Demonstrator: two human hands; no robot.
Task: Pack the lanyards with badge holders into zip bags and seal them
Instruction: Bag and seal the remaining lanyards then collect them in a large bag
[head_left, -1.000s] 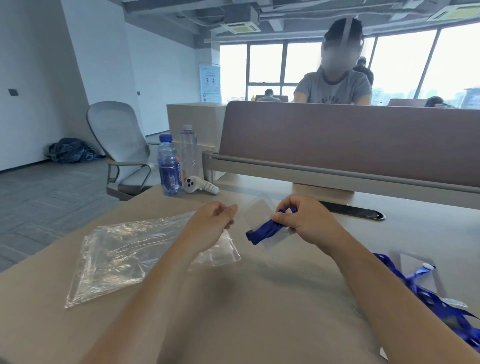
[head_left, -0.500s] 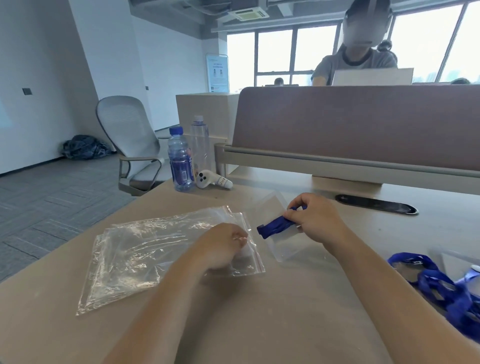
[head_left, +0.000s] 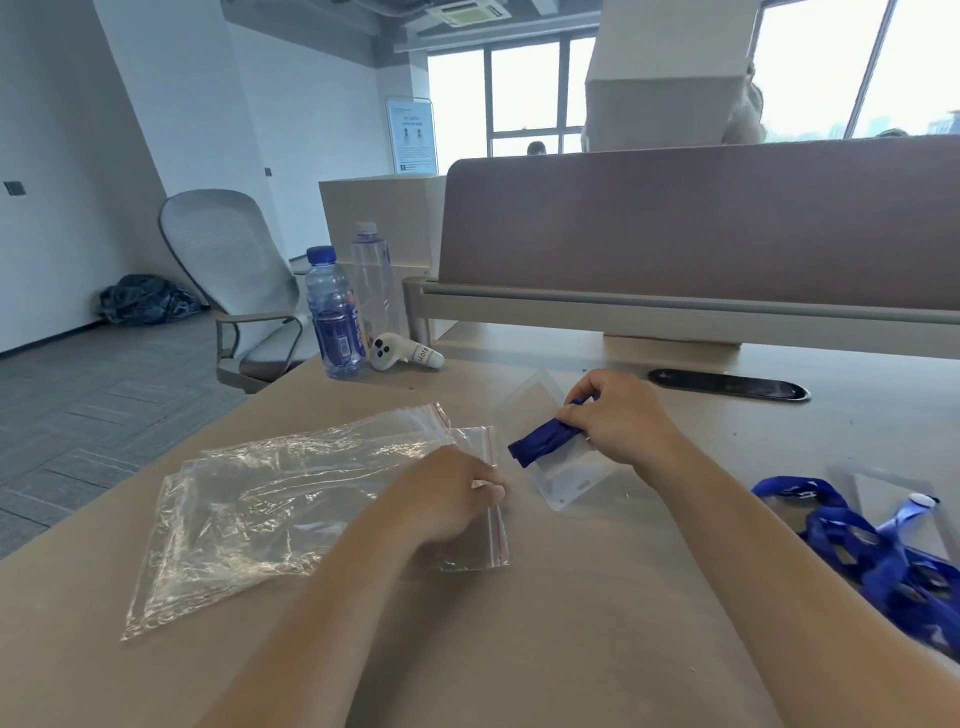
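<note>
My right hand (head_left: 618, 421) held the folded lanyard (head_left: 540, 444) and its holder (head_left: 563, 480) tight, just right of the bag (head_left: 260, 509), while my left hand (head_left: 447, 499) pinched the bag's open end, which faced them.

A blue bottle (head_left: 335, 312) and a clear bottle (head_left: 375, 280) are standing at the desk's (head_left: 571, 649) far left corner, with a white controller (head_left: 402, 356) lying just beside them (buttons facing up). A grey chair (head_left: 228, 260) is sitting behind, and a dark bundle (head_left: 145, 300) is lying on the floor.
</note>
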